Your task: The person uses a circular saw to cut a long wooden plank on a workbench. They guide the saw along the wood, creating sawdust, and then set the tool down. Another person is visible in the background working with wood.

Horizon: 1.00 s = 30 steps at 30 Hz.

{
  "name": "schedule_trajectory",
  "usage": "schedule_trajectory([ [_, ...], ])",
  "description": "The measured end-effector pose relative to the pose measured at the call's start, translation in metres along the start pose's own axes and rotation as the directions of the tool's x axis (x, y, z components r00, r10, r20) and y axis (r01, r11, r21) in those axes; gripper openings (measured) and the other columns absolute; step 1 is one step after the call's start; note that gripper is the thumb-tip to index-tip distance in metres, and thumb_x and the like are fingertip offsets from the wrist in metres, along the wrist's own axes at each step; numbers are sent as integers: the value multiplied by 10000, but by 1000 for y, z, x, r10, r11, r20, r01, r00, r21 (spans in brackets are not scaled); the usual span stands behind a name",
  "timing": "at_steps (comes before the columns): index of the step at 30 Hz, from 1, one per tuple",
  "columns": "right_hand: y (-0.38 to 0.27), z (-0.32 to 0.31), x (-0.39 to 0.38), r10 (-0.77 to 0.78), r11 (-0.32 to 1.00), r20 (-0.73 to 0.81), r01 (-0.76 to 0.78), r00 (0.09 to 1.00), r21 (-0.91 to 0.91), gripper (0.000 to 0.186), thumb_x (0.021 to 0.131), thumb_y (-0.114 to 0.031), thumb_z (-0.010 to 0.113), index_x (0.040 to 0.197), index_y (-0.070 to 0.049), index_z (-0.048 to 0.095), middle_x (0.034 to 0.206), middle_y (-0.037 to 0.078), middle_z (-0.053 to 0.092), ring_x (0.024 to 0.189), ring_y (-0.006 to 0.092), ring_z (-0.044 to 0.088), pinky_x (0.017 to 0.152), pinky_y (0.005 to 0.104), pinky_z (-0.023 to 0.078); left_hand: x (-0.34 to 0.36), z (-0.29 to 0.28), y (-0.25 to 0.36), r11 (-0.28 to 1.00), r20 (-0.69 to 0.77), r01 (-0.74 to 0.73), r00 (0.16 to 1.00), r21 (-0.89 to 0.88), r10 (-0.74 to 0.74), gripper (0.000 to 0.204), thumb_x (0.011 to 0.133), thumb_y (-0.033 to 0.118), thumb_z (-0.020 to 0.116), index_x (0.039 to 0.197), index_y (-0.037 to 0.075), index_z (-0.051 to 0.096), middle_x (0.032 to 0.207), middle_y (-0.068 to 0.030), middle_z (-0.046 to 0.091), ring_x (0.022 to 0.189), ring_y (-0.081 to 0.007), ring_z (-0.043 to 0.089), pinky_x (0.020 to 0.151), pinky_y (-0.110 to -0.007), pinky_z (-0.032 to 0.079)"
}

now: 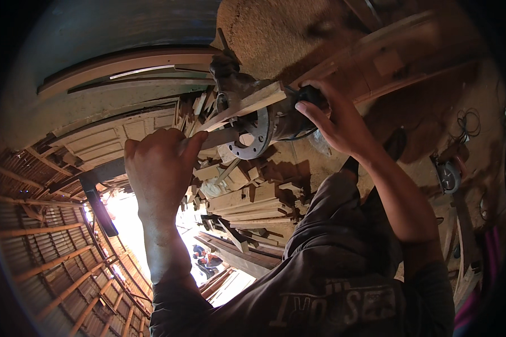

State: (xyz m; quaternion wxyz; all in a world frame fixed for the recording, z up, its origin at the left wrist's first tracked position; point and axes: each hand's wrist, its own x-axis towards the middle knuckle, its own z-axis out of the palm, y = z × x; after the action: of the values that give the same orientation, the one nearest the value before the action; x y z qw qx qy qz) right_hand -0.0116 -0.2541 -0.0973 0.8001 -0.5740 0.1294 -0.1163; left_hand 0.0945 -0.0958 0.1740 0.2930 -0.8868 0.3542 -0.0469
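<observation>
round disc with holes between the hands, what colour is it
The disc is grey, best in the head view.

The person's left hand [158, 163] is clenched, its back toward the view, knuckles uppermost and thumb pointing right; the left forearm [170, 253] stands nearly upright beneath it. The right hand [340, 123] curls inward, thumb and index finger apart, the right forearm [392, 181] slanting down to a bent elbow [417, 233].
</observation>
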Motion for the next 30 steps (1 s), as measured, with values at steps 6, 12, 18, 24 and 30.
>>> schedule_trajectory([
  [6,5,-2,0,-42,999,26,42,999,-14,514,1063,-373,725,1363,29,617,1074,192,738,990,278,757,869,399,593,3,-2,7,999,37,43,998,23,-44,353,885,383,851,815,41,798,750,-99,758,674,-272,695,903,-449,467],
  [12,12,1,2,-71,996,-12,70,997,-63,514,1048,-415,732,1325,7,633,1054,191,734,946,302,751,845,416,577,6,1,2,995,-28,-71,997,62,73,368,904,428,870,791,92,768,688,-45,722,608,-259,659,781,-430,427],
  [18,12,0,1,-70,997,-23,69,997,-37,492,1048,-408,732,1304,2,642,1038,187,734,940,304,749,841,419,577,6,0,5,996,-18,-60,998,63,61,382,909,443,863,805,88,763,680,-54,716,613,-268,656,779,-430,421],
  [24,5,0,1,-74,994,-24,72,997,-85,483,1056,-399,722,1298,12,644,1003,175,737,921,297,747,830,409,577,5,-4,12,996,41,82,996,20,-83,376,907,420,820,824,55,796,793,-76,763,708,-290,651,921,-448,450],
  [30,6,3,1,-40,997,-30,38,999,-71,504,1061,-369,710,1374,16,618,963,152,732,834,241,724,792,383,566,-13,29,-39,983,-153,-88,986,-160,63,371,914,406,866,867,45,795,743,-72,744,660,-238,683,781,-405,468],
])
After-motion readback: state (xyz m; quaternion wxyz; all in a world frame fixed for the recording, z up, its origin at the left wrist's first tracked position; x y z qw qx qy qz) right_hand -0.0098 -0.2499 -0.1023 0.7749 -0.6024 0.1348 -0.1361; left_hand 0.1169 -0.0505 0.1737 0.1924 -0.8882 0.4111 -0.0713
